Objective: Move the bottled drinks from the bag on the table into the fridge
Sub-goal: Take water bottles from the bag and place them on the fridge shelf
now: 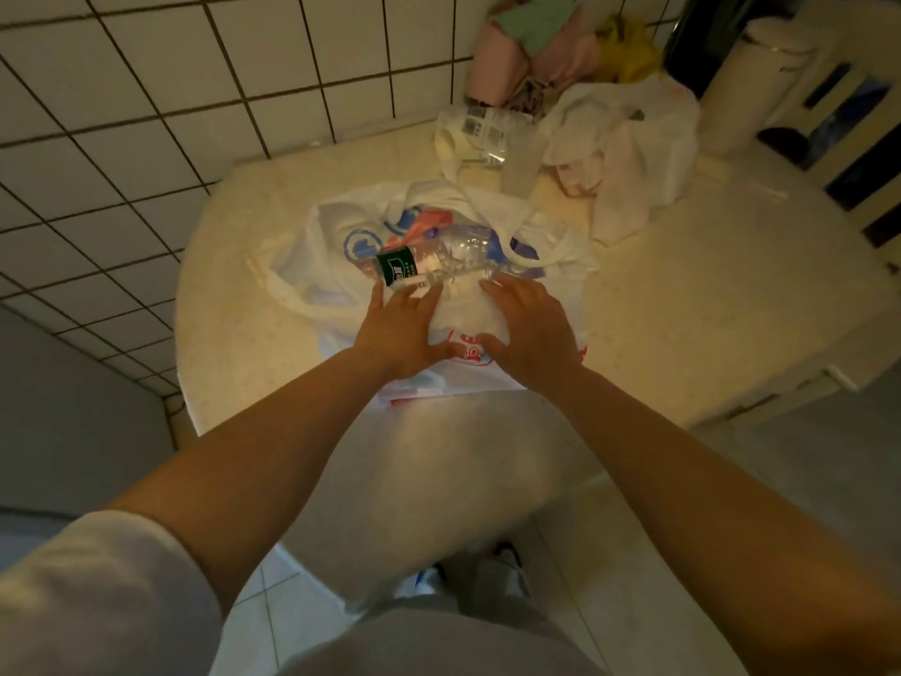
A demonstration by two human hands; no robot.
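A white plastic bag (336,246) with blue and red print lies open on the round cream table (682,304). A clear water bottle (439,258) with a green label rests on its side in the bag's mouth. Further bottles show dimly behind it inside the bag. My left hand (404,334) lies flat on the bag with its fingertips touching the bottle's label end. Just beside it, my right hand (526,334) is spread on the bag right below the bottle's clear body. Neither hand grips anything. The fridge is out of view.
At the back of the table are a crumpled white bag (629,139), a clear cup (521,153), a labelled packet (482,129) and pink, green and yellow things (546,46). A white cylinder (751,85) and a chair (858,124) stand right. A tiled wall is on the left.
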